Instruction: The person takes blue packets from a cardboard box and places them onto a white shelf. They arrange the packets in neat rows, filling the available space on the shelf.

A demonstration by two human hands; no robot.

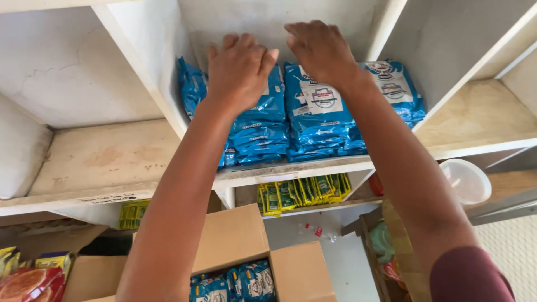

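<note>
Blue plastic packets (291, 120) lie stacked in piles on a white shelf (291, 168), and both bare hands rest on top of them. The left hand (240, 67) lies palm down on the left pile, fingers together and slightly curled over its back edge, pressing rather than clasping. The right hand (319, 47) sits just beside it on the middle pile, fingers bent down behind the topmost packet; whether they pinch it cannot be told, since the fingertips are hidden. A third pile of the same blue packets (394, 86) lies to the right, untouched, with a white label on its face. All three piles fill one compartment of a white painted shelf unit, whose upright dividers (142, 61) slope away on each side. The compartment on the left is bare, its board (100, 156) stained and worn. The compartment on the right has a pale wooden board (481, 114).

On the shelf below stands a row of small yellow and green sachets (302, 193). A clear plastic tub (467, 180) sits at the right. Beneath the arms, an open cardboard box (246, 251) holds more blue packets (235, 282). Red and yellow wrappers (31, 277) show at the lower left corner. A dark red sleeve (467, 277) covers the right upper arm.
</note>
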